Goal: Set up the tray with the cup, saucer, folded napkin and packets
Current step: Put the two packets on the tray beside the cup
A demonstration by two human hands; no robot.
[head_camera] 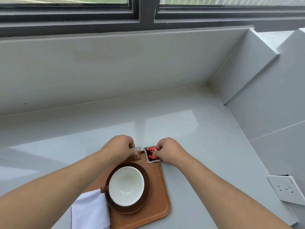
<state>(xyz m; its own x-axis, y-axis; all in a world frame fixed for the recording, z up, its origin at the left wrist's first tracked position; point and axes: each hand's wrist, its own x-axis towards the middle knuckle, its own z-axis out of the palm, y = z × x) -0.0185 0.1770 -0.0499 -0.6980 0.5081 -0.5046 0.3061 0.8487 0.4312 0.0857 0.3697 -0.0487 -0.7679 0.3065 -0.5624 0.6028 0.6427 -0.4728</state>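
A brown tray (158, 202) lies on the grey counter in front of me. On it a brown saucer (145, 202) carries a cup (126, 185), white inside, with its brown handle to the left. A folded white napkin (90, 210) rests at the tray's left edge, partly under my left forearm. My left hand (118, 148) pinches a pale clear-and-gold packet (137, 155) at the tray's far edge. My right hand (170, 150) pinches a red and black packet (151, 155) lying on the tray's far right corner.
The grey counter (189, 129) runs back to a low grey wall under a dark-framed window (146, 12). A stepped grey wall closes the right side, with a white socket plate (287, 190) on it at lower right.
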